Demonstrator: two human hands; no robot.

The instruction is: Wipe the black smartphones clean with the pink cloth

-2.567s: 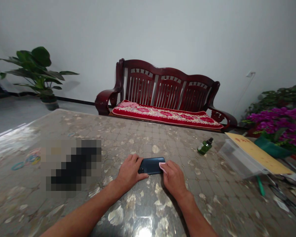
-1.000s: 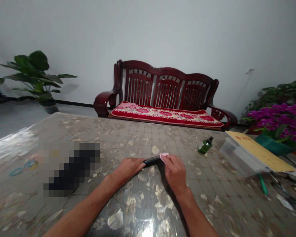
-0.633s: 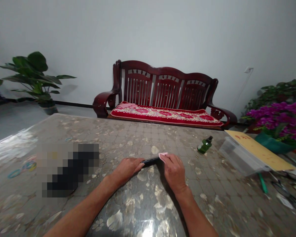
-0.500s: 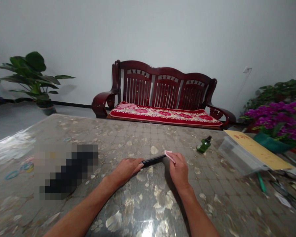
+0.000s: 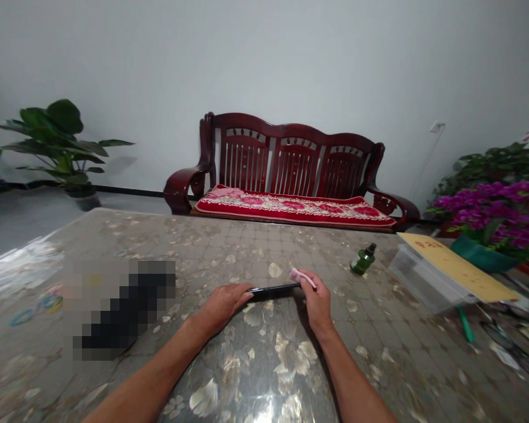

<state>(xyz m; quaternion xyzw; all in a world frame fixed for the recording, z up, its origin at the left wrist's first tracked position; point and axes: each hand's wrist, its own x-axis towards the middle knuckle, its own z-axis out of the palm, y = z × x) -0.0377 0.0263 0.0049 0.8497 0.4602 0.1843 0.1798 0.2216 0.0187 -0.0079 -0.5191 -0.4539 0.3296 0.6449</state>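
Note:
My left hand (image 5: 224, 304) is closed on the left end of a thin, glossy black bar-like object (image 5: 275, 291), seen nearly edge-on above the table. Its exact kind does not show. At the object's right end, my right hand (image 5: 317, 299) pinches a small folded pink cloth (image 5: 303, 276). The cloth stands up between the fingers, close to the black object's end; whether the right fingers also grip the object is hidden.
A green spray bottle (image 5: 362, 260) stands to the right, before a clear plastic box (image 5: 418, 282) under a yellow envelope (image 5: 454, 264). Leftward lie a pixelated dark item (image 5: 127, 311) and coloured rings (image 5: 22, 318). A wooden bench (image 5: 291, 158) stands behind the patterned table (image 5: 229, 241).
The black object has turned from sloping up rightward to nearly level. My right hand has dropped slightly, and the pink cloth has changed its fold.

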